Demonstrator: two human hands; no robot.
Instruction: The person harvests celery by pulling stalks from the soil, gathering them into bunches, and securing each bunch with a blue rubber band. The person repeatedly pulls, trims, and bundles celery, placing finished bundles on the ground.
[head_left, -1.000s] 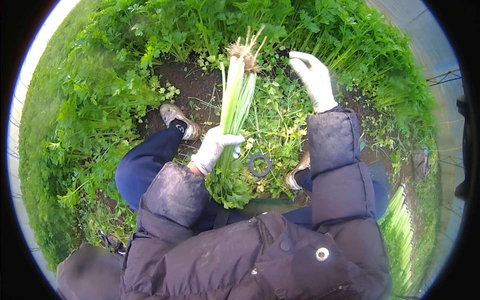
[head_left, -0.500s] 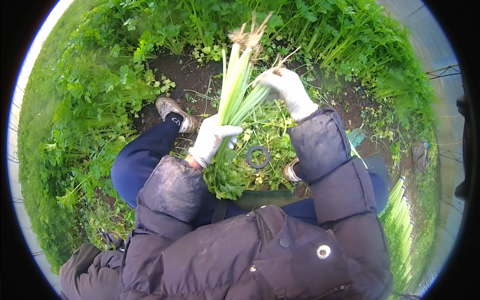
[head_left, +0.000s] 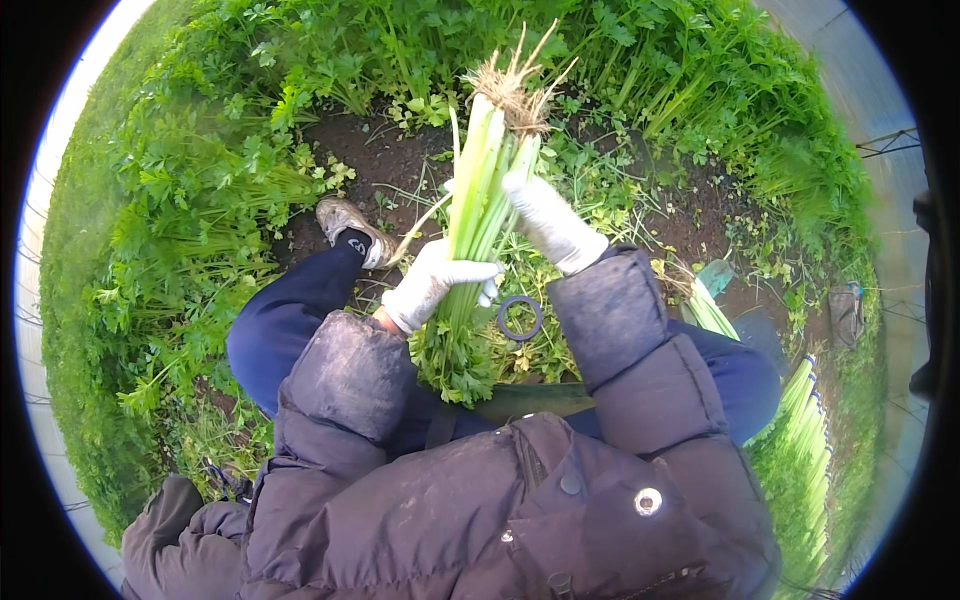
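A bunch of celery stands upright in front of me, its tan roots at the top and its leaves hanging down. My left hand, in a white glove, is closed round the lower stalks, thumb across the front. At the right side of the bunch, higher up, is my white-gloved right hand. Its thumb presses on the stalks, and a bit of white shows at the bunch's far side; the other fingers are hidden behind it. One loose pale stalk sticks out on the left.
A dark ring lies over trimmed leaves between my legs. More celery with roots lies by my right knee, and a long row of stalks at the lower right. Growing celery borders the bare soil ahead and left.
The stalks that leaned right in my right hand now stand against the rest of the bunch. My right hand has moved down and left along it, and the roots sit together at the top.
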